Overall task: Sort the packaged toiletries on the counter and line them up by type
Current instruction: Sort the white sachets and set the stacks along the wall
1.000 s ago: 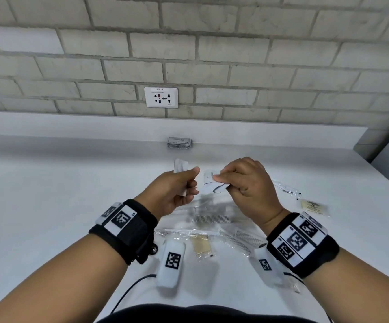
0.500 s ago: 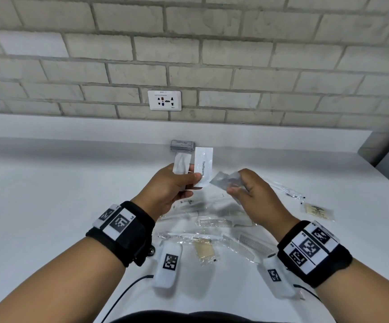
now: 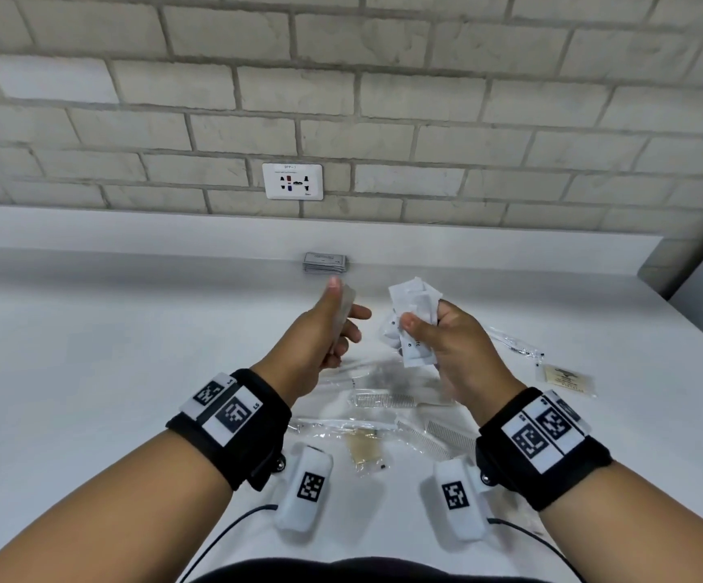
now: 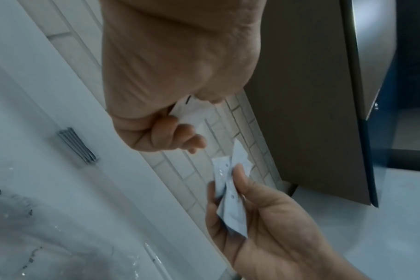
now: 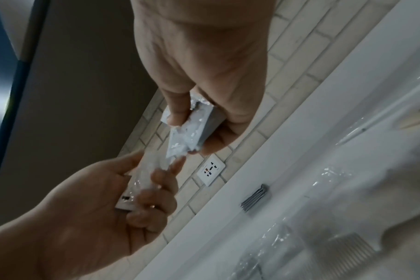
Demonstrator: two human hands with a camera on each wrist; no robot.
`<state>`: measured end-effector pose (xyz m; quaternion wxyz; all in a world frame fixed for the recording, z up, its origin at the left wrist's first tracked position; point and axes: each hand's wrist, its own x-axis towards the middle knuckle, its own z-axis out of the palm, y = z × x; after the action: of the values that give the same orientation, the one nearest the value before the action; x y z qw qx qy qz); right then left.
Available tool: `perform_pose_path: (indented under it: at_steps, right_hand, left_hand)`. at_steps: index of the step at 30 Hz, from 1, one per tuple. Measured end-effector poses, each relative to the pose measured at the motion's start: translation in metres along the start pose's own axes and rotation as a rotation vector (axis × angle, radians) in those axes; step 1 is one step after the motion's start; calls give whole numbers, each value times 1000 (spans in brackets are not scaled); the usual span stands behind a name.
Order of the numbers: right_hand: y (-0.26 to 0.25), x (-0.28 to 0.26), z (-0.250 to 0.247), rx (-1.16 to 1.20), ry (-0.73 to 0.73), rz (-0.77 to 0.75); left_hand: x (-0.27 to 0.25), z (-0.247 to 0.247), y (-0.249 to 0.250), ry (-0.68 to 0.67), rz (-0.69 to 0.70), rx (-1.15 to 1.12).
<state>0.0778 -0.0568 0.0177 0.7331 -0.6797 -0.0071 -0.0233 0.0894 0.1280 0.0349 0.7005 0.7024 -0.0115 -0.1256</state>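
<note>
My left hand (image 3: 340, 319) is raised over the counter and pinches one slim clear-wrapped packet (image 3: 344, 307) edge-on between thumb and fingers; the right wrist view shows the same packet (image 5: 142, 181) in that left hand (image 5: 156, 189). Beside it, my right hand (image 3: 419, 326) grips a small bundle of white sachets (image 3: 415, 302), also visible as sachets (image 4: 230, 191) and sachets (image 5: 192, 130). The two hands are close but apart. A stack of grey sachets (image 3: 324, 263) lies at the back of the counter by the upstand.
Below my hands the white counter (image 3: 131, 372) carries clear-wrapped combs (image 3: 387, 399), another comb (image 3: 446, 435) and a tan packet (image 3: 366, 450). To the right lie a long clear packet (image 3: 514, 342) and a second tan packet (image 3: 566, 378). A wall outlet (image 3: 293, 180) sits on the brick wall.
The white toothpaste sachet that my left hand held up is now in the right hand's bundle. The left hand keeps a single clear-wrapped packet, and both hands have risen slightly.
</note>
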Motion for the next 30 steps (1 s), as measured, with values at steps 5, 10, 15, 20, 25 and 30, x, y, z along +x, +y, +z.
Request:
perform_pose_path:
  at_steps: [5,10,15,20,25,30]
  right_hand:
    - [-6,1,-7,104,19,-4]
    - [-8,2,-9,146,27,26]
    - [-8,-1,-4,156,-7,34]
    - [-9,-5,14,-29,-66,-11]
    - [-9,-5,32,-139,-50,31]
    - [-10,-8,42,154,-130,126]
  left_hand:
    - [4,-3,0,3,-8,-79]
    - [4,-3,-3,39,70,-163]
    - [8,-2,-9,60,101,-195]
    - [6,7,-9,-37,66,-188]
    - [-2,20,-6,-248,15,-306]
    - [-2,33,-8,-219,-49,-448]
